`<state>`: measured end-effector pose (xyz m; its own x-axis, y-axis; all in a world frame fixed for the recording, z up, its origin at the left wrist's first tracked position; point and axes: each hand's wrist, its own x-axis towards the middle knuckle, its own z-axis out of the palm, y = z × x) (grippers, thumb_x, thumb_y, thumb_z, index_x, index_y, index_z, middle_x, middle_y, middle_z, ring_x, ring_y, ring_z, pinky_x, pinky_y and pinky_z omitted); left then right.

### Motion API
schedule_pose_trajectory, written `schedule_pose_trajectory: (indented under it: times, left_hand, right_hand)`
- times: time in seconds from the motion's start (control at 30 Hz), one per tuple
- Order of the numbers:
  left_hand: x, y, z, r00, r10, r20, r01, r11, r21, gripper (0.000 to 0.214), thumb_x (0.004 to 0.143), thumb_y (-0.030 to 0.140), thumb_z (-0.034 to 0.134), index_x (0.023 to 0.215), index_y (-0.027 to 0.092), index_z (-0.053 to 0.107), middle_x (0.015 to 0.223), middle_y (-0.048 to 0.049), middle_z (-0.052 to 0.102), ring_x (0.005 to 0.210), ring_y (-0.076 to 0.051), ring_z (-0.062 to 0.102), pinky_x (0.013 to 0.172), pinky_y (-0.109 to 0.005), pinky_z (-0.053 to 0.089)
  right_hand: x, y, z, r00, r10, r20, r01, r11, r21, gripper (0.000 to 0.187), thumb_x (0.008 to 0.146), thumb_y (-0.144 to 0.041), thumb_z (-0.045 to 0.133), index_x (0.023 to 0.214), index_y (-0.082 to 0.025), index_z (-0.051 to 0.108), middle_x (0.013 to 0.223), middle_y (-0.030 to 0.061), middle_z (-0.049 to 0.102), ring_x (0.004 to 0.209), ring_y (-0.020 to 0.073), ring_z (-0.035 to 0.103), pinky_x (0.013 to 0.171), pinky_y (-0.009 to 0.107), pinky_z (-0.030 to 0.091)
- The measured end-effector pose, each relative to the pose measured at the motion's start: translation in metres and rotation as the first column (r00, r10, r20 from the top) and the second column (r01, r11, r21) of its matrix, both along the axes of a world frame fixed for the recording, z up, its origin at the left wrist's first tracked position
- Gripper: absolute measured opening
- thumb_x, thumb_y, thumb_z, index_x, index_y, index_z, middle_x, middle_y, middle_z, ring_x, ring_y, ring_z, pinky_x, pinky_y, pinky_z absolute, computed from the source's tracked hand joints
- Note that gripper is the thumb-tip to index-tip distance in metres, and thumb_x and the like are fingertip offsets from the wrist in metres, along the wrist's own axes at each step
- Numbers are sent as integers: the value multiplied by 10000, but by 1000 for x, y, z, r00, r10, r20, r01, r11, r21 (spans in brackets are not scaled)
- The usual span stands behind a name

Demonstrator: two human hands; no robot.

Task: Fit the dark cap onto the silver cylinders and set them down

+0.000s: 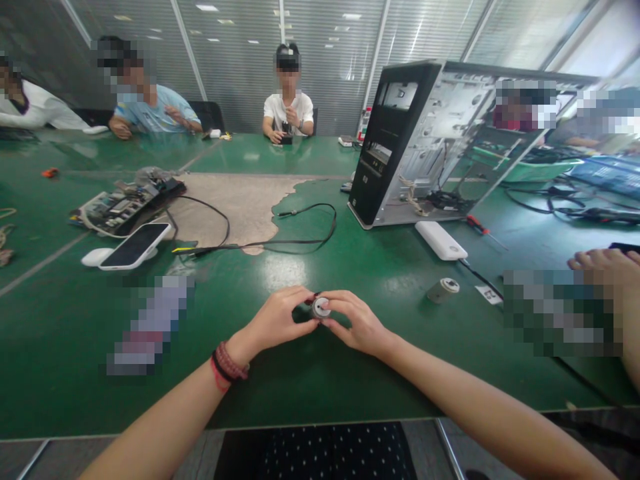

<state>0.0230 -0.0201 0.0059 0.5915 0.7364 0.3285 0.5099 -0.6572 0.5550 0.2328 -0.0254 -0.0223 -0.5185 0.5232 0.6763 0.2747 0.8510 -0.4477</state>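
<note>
We note a glass partition with horizontal blinds (pixel 330 87) behind a glossy green desk (pixel 210 387), its surface worn to a beige patch (pixel 225 207) past the middle. The item under handling, a small grey metallic-looking cylinder with a pale round end (pixel 321 309), is above the near part of the desk, between the left hand (pixel 273 323) and the right hand (pixel 357 323). Both grips are pinching it between thumb and fingertips; a right fingertip overlaps the pale end. Whether its base touches the desk we cannot tell.

Risks, in our judgement: with fingertip contact alone, uneven pressure or a twist could let the cylinder slip, and a round body on a smooth top could roll toward the near edge. A wide sweep of the right forearm might knock the second grey cylinder with a pale cap (pixel 443 291), which is near the white rounded box (pixel 441 241) and its black cable.

Containers: the open-sided black and silver computer case (pixel 375 177) holds pale connector leads (pixel 413 193) and a dark bundle (pixel 445 200) at its bottom. The green plastic basket (pixel 530 173) holds dark tangled items; the blue basket's (pixel 615 175) contents are too blurred to list.
</note>
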Motion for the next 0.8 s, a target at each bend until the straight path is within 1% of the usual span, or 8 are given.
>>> schedule_pose_trajectory:
  times: [0.13, 0.2, 0.27, 0.33, 0.43, 0.6, 0.7, 0.8]
  left_hand:
    - [4, -2, 3, 1000, 16, 18, -13, 993, -118, 170, 804, 307, 635, 887, 159, 625, 845, -26, 653, 781, -164, 598, 730, -269, 458]
    - [6, -2, 3, 998, 46, 34, -39, 980, -197, 157, 804, 308, 631, 807, 152, 624, 762, -3, 636, 707, -141, 578, 669, -243, 434]
    - [8, -1, 2, 996, 73, 49, -58, 962, -268, 193, 812, 321, 616, 732, 145, 603, 685, 18, 597, 651, -124, 541, 618, -224, 404]
    - [8, 1, 0, 995, 79, 67, -54, 946, -319, 258, 840, 351, 575, 688, 142, 578, 629, 33, 544, 615, -112, 496, 581, -213, 370]
    - [8, 3, -2, 994, 75, 85, -38, 928, -372, 383, 900, 422, 465, 661, 138, 558, 581, 42, 475, 574, -103, 430, 540, -213, 317]
    - [6, 4, -1, 989, 53, 137, 7, 913, -408, 482, 928, 480, 372, 654, 132, 563, 593, 26, 513, 570, -109, 452, 561, -224, 331]
    - [6, 3, 1, 985, 50, 164, 24, 909, -416, 520, 944, 490, 327, 658, 136, 579, 623, 4, 582, 599, -124, 518, 609, -233, 379]
    - [6, 2, 3, 982, 31, 184, 47, 912, -407, 552, 952, 508, 298, 687, 138, 612, 663, -23, 630, 653, -145, 578, 672, -249, 419]
  right_hand:
    - [0, -1, -2, 999, -35, -40, 28, 985, -168, 335, 876, -242, 564, 1193, -270, 460, 1096, 83, 636, 1022, 217, 615, 872, 405, 513]
    - [-1, -2, -4, 994, -61, -92, 30, 951, -307, 318, 878, -279, 562, 1181, -265, 467, 1074, 73, 621, 978, 207, 620, 854, 388, 522]
    - [-3, -2, -5, 981, -75, -178, -15, 891, -454, 295, 879, -315, 562, 1156, -256, 481, 1073, 64, 598, 935, 188, 621, 830, 357, 530]
    - [-5, -2, -5, 957, -80, -279, -104, 803, -587, 283, 880, -343, 561, 1136, -250, 482, 1020, 47, 599, 892, 170, 624, 805, 331, 533]
    - [-9, -2, -4, 895, -104, -433, -275, 636, -721, 300, 859, -376, 594, 1106, -251, 478, 876, 8, 617, 812, 151, 629, 758, 304, 530]
    - [-13, -2, -3, 767, -265, -584, -490, 345, -800, 322, 797, -373, 675, 1042, -243, 512, 834, -16, 633, 734, 121, 633, 709, 264, 513]
    - [-14, -2, -1, 709, -351, -612, -569, 229, -790, 324, 778, -354, 699, 1028, -231, 534, 818, -16, 648, 715, 112, 635, 705, 250, 507]
    - [-12, 0, -2, 656, -417, -628, -633, 149, -760, 311, 766, -361, 708, 995, -216, 555, 804, -9, 663, 705, 110, 637, 686, 237, 511]
